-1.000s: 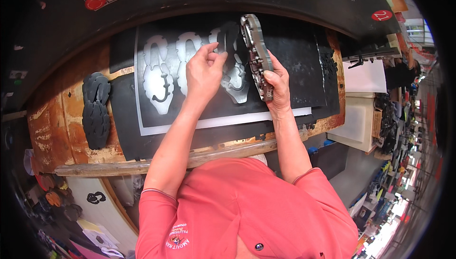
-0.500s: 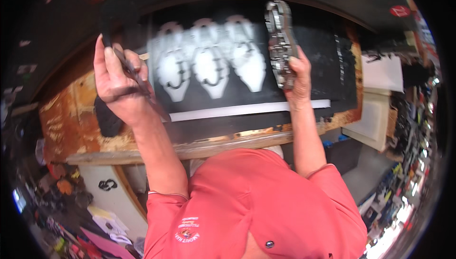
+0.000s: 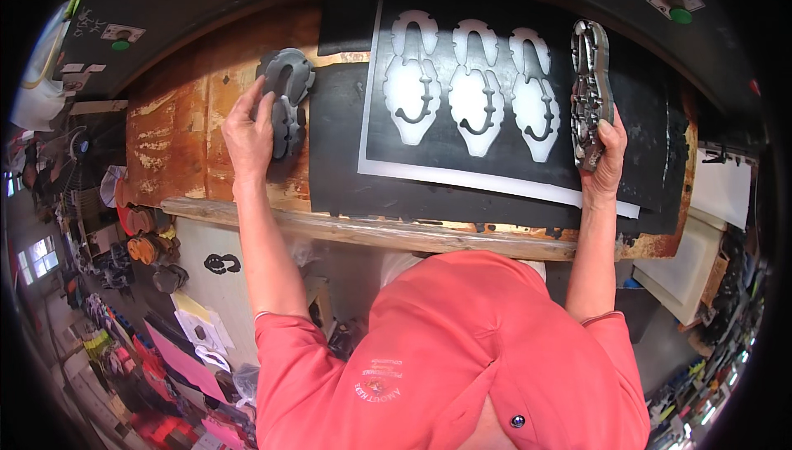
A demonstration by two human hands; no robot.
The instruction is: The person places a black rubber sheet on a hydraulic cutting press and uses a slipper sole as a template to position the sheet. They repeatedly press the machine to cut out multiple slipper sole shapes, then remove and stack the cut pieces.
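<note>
At the left of the worktable my left hand [image 3: 252, 132] has its fingertips and thumb at the near-left edge of dark grey cut-out pieces [image 3: 289, 70], which lie in a small pile on the brown board. My right hand [image 3: 606, 149] is wrapped round the lower end of a metal cutting die [image 3: 589, 79], a long, curved steel outline with inner blades, held upright over the right part of a black sheet [image 3: 495, 171]. Three cut-out shapes [image 3: 476, 124] run side by side through this sheet, showing white beneath.
A white strip [image 3: 462, 179] edges the black sheet. The brown worn board [image 3: 181, 128] has a wooden front rail [image 3: 371, 234]. Across the far side runs a dark machine beam with green buttons [image 3: 681, 15]. Shelves and piles of coloured material [image 3: 157, 351] stand at the lower left.
My left hand has moved from a raised position, with a dark piece in its fingers, down to the pile at the left. The die stays in my right hand; the whole view has shifted.
</note>
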